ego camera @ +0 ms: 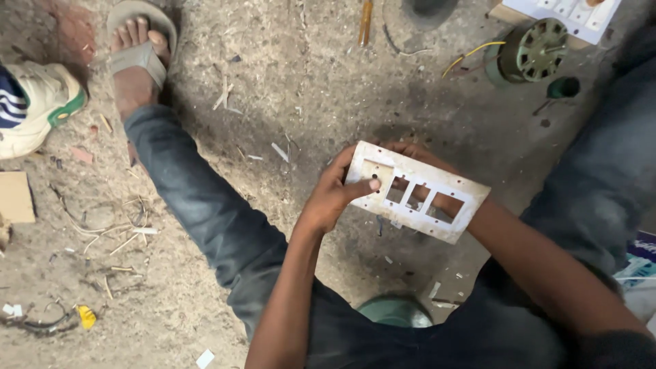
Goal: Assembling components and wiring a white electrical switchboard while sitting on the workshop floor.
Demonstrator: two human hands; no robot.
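Observation:
A dirty white switch plate [418,179] with several rectangular openings is held above the dusty floor, tilted down to the right. My left hand [333,193] grips its left end, thumb pressed on the front face. My right hand [418,152] is mostly hidden behind the plate, with fingers showing along its top edge and through the openings. My left leg in dark jeans [198,205] stretches toward my sandalled foot [137,58].
A small electric motor with yellow wires [534,49] lies at the upper right beside a white switch board [570,14]. A screwdriver handle [365,22] lies at the top. Another person's white-and-green shoe [34,106] is at the left. Wire scraps litter the floor.

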